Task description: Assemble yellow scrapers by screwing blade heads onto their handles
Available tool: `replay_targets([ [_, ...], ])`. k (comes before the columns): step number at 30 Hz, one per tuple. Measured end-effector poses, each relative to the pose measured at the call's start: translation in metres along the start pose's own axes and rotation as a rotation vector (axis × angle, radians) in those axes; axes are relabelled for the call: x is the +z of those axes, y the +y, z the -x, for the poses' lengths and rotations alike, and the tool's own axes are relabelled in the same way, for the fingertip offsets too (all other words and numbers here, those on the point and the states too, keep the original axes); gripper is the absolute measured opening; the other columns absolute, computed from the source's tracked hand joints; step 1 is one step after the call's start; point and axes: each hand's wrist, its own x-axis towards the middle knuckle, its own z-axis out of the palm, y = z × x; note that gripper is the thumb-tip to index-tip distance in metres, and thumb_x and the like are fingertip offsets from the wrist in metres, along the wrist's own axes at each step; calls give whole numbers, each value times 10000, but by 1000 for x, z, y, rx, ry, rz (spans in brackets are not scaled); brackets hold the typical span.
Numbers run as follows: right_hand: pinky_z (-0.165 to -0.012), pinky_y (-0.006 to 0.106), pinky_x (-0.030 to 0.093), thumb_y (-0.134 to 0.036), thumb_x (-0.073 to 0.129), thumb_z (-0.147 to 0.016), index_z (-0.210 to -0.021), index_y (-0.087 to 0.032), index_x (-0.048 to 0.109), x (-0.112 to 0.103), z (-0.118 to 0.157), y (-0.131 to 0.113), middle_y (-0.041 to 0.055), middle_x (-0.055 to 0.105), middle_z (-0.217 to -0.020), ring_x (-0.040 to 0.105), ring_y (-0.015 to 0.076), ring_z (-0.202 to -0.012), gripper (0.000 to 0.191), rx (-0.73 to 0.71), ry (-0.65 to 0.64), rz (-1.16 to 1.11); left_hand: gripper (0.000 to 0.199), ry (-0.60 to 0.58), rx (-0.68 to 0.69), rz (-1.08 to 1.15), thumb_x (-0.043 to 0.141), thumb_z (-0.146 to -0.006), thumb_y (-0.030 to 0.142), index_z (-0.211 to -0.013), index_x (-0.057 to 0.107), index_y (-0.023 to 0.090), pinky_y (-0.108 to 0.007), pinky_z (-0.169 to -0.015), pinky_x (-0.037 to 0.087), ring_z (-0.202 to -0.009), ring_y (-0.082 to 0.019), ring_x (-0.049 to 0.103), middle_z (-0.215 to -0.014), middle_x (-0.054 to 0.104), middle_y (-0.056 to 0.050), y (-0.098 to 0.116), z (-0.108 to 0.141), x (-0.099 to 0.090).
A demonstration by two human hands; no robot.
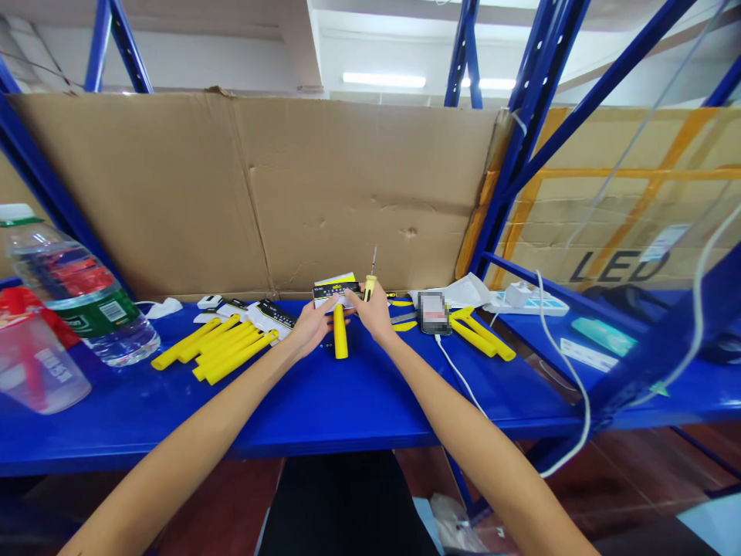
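Observation:
My left hand (313, 326) is closed around the upper part of a yellow-handled tool (340, 336), whose round handle points toward me. At its far end is a flat black, white and yellow printed piece (336, 288); whether it is a label or a blade cover I cannot tell. My right hand (373, 310) grips a screwdriver (370, 287) by its pale yellow handle, shaft pointing up. Its fingers are also close to the printed piece. Small dark bits, perhaps screws (325, 345), lie on the blue table (347, 401) beside the yellow handle.
Several yellow handles (231, 347) and black printed pieces (275, 313) lie left. Further left stand a water bottle (86, 293) and a plastic cup (43, 363). A phone (434, 313) with a white cable, yellow handles (480, 336) and a power strip (532, 303) lie right. Cardboard (359, 193) stands behind.

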Motion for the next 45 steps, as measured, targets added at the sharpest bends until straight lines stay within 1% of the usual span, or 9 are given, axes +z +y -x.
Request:
replay_targets([
  [5,-930,417,509,-369,808,-794,-921,-265,543,-6,-1,-5,20,690,-928,644,257,-898,311,-90,-126,159,418,85,121,-56,984,-789,348,-1088,770,148,-283,-643,601,-855,-246,813,-1097,837,-144,5,-8,-10],
  [11,-825,372,509,-500,753,-889,-931,-262,542,-11,1,-15,25,707,-901,655,244,-834,321,-151,-228,209,561,153,224,-203,1046,-665,462,-1014,773,119,-289,-626,579,-816,-254,809,-979,842,-145,7,-9,-14],
  [16,-663,348,495,-636,314,-1120,-952,-265,533,-17,-2,-13,17,673,-770,611,212,-626,463,-122,-193,208,609,227,341,-341,1017,-661,553,-1018,805,108,-314,-638,581,-805,-273,800,-898,848,-145,15,-11,-21],
  [18,-693,356,503,-636,376,-1104,-979,-257,546,-20,-4,-14,21,684,-787,627,221,-662,433,-146,-157,211,613,249,393,-385,1011,-661,558,-1031,800,117,-327,-664,597,-880,-303,816,-931,855,-152,20,-12,-24],
  [20,-803,372,527,-625,503,-1063,-1039,-236,600,-22,-6,-16,54,737,-907,688,243,-819,402,-198,-127,203,618,262,435,-421,1000,-670,564,-1048,790,122,-338,-677,608,-933,-327,822,-960,857,-160,25,-12,-27],
  [24,-919,366,544,-581,633,-1020,-1104,-202,738,-25,-6,-24,100,801,-1100,740,260,-1009,402,-289,-130,170,578,253,485,-485,979,-684,549,-1020,785,121,-340,-668,602,-858,-305,806,-939,850,-155,29,-16,-32],
  [28,-863,350,555,-512,736,-971,-1051,-207,825,-29,-5,-28,96,825,-1051,760,252,-950,327,-359,-183,183,546,250,531,-526,986,-642,464,-1024,765,143,-341,-708,605,-797,-255,770,-963,843,-114,32,-22,-41],
  [34,-796,341,537,-393,781,-950,-1021,-233,880,-33,-6,-24,76,830,-961,758,231,-859,201,-428,-271,246,508,258,583,-568,954,-586,355,-1010,751,164,-396,-904,621,-1013,-307,776,-1069,838,-113,44,-29,-60],
  [45,-761,326,520,-369,779,-975,-1097,-237,892,-28,-7,-18,73,808,-941,743,222,-837,212,-436,-236,309,358,219,601,-654,891,-629,324,-921,742,179,-418,-911,613,-948,-303,761,-946,812,-84,40,-31,-62],
])
